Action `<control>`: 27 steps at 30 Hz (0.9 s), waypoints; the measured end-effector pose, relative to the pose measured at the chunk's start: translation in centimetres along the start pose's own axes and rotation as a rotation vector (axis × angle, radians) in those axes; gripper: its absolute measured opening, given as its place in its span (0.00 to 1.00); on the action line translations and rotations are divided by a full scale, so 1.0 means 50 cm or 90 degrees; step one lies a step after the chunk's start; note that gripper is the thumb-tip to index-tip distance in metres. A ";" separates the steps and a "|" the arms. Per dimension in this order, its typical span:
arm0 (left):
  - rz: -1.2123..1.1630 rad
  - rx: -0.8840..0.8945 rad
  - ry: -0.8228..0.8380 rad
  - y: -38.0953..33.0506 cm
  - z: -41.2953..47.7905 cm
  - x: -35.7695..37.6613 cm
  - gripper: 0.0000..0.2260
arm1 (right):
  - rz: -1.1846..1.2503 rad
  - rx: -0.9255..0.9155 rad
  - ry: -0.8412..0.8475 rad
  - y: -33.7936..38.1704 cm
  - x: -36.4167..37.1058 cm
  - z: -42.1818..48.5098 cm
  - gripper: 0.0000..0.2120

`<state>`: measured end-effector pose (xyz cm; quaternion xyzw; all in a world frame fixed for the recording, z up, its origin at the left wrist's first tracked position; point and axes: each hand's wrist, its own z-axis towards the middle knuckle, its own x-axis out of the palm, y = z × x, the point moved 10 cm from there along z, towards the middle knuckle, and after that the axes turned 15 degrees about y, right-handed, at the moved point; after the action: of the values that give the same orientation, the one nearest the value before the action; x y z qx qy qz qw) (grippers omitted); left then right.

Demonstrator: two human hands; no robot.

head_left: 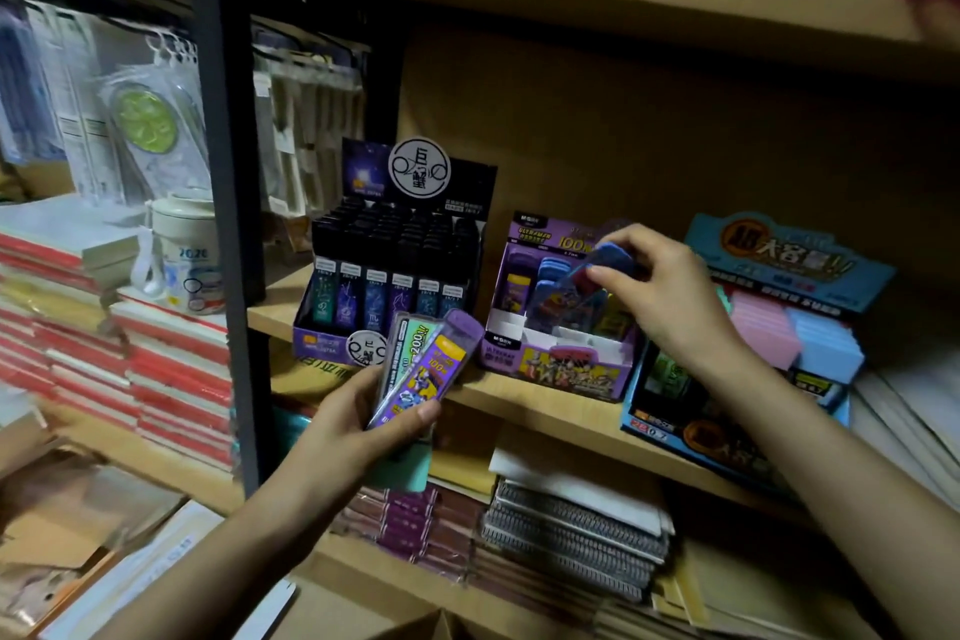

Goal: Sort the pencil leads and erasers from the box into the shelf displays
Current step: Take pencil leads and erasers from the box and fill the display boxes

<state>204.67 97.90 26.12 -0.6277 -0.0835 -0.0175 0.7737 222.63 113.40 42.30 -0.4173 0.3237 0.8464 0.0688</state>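
Shelf displays part-filled: right hand pinches one lead case above the purple display; left hand grips two more.

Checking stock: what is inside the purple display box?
The purple display box holds lead cases at its back; its front looks empty. The right hand and the blue-capped case it pinches hide the right side.
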 end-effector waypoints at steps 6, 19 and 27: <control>0.006 -0.003 -0.014 -0.002 -0.012 -0.005 0.16 | -0.196 -0.024 0.034 0.010 0.045 0.051 0.13; -0.003 0.000 -0.023 -0.006 -0.017 0.018 0.17 | -0.353 -0.048 0.096 0.002 0.107 0.064 0.15; 0.015 -0.026 -0.036 -0.004 -0.022 0.029 0.18 | 0.070 -0.005 0.084 0.066 0.118 -0.015 0.05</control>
<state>206.18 96.87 26.32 -0.6447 -0.0975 0.0079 0.7581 218.04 109.46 39.18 -0.4541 0.3464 0.8208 -0.0011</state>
